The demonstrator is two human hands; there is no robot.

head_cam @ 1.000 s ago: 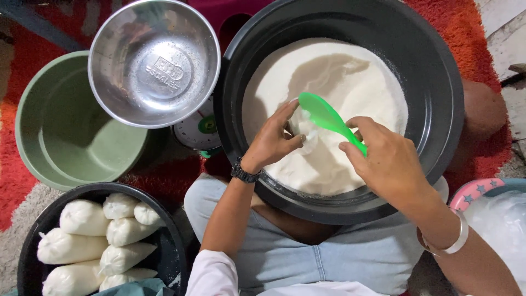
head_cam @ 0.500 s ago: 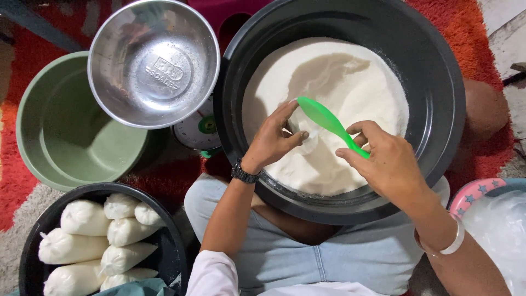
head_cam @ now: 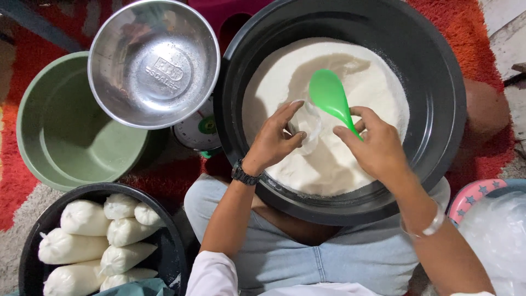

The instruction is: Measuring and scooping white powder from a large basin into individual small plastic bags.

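Right hand point(head_cam: 378, 145) fingers gripping green plastic spoon point(head_cam: 330, 98) over white powder point(head_cam: 329, 109) in black basin point(head_cam: 438, 82), left hand point(head_cam: 274, 140) fingers pinching clear plastic bag point(head_cam: 308, 125) just beside spoon, steel bowl point(head_cam: 153, 60) far left, filled bags point(head_cam: 93, 241) near left.

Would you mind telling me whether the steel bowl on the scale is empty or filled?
Empty: the steel bowl shows only its bare, shiny bottom, with no white powder inside.

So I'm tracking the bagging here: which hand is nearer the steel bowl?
Left. The left hand pinches a clear bag over the powder, just right of the steel bowl. The right hand, holding the green scoop, is farther right.
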